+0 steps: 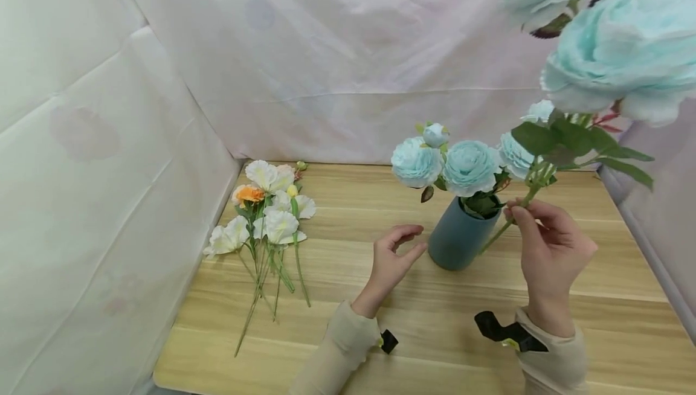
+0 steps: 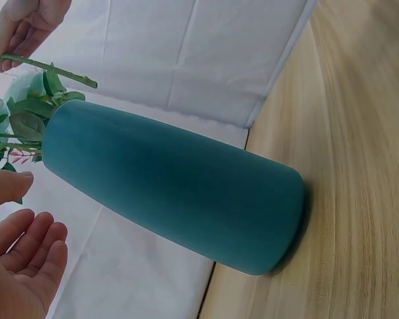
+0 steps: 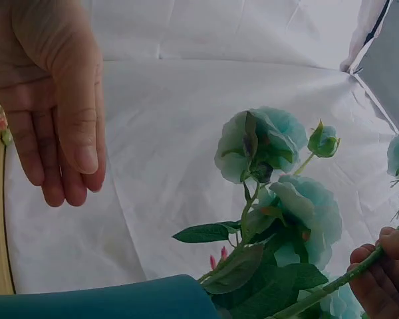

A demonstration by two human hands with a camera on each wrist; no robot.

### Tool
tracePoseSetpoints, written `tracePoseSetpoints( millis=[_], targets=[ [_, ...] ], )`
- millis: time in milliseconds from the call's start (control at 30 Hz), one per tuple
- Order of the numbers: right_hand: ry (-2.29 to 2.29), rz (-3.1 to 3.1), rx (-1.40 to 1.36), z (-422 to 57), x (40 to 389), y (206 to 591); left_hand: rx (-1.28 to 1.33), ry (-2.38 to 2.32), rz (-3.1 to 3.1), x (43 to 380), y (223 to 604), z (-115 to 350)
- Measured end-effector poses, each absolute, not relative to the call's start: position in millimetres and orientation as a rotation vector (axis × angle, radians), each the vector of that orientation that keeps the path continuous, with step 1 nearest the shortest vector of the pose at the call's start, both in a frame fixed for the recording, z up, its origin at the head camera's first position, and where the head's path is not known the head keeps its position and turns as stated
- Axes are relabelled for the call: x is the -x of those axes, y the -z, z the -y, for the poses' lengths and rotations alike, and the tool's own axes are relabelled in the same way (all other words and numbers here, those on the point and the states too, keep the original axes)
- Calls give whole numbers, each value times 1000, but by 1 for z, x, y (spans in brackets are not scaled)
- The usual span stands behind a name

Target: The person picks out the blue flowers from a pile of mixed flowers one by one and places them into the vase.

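Note:
Between thumb and fingers my right hand (image 1: 554, 250) pinches the green stem (image 3: 346, 278) of a tall artificial flower spray with large pale-blue blooms (image 1: 625, 51). The stem's lower end is outside the blue-grey vase (image 1: 459, 238), just to its right in the head view. Several pale-blue flowers (image 1: 470, 167) stand in the vase, which is upright on the table. My left hand (image 1: 393, 262) is left of the vase, apart from it, with relaxed fingers and nothing in them. In the left wrist view the vase (image 2: 173, 186) fills the middle.
A loose pile of artificial flowers, white ones (image 1: 280, 226) and an orange one (image 1: 250, 194), lies on the left of the wooden table (image 1: 348, 202). Pale cloth (image 1: 326, 51) hangs behind and at the sides. A black wrist strap (image 1: 511, 333) is on the right sleeve.

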State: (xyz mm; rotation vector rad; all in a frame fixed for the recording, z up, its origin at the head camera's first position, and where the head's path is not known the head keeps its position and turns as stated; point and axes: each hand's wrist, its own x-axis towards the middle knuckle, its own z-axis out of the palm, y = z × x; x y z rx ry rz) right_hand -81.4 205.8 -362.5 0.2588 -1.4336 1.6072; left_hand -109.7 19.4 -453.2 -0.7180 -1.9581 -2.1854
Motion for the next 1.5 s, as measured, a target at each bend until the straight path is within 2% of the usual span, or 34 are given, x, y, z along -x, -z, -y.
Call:
tracePoseSetpoints(
  millis=[667, 1500],
  targets=[
    [-1703, 1080, -297, -202, 97, 311, 707, 2201, 1991, 115, 452, -26],
    [-1647, 1138, -289, -207, 110, 319, 801, 2168, 1952, 123, 449, -37]
  ],
)
